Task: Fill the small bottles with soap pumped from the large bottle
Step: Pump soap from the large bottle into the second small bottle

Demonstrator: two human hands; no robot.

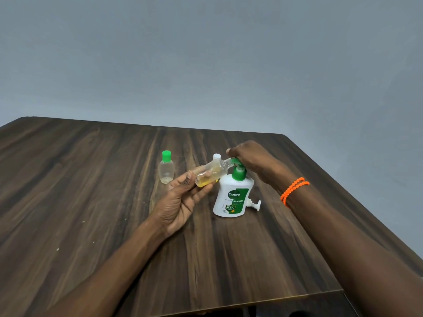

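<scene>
Nearest: dark wood-grain table (114, 202), laminate look, streaked brown, rounded far corner. Two bare forearms over it; doubled orange bead bracelet (294, 191) on the right wrist.

Left hand (180, 202): palm up, fingers partly curled, pinching the base end of a small clear plastic bottle (210, 173) between thumb and fingertips (190, 177). Bottle tilted almost flat, threaded neck uncapped and set against the green spout. Yellow liquid pooled in the lower end, beside the fingers. Fill level roughly a third; exact amount not clear.

Large bottle (231, 197): one, white plastic, rounded shoulders, green-and-white Dettol label, green pump collar, standing upright on the table just right of the left hand. White pump part (255, 205) lying on the table, partly hidden behind its base.

Right hand (249, 159): fingers curled down over the green pump head (235, 161), pressing on it; fingertip detail hidden.

Small white cap (216, 156) behind the tilted bottle; resting point not visible.

Farther left: second small bottle (166, 170), clear, oval, green cap on, upright, nearly empty, apart from both hands.

Small bottles counted: two. Beyond: plain grey wall (206, 53).
</scene>
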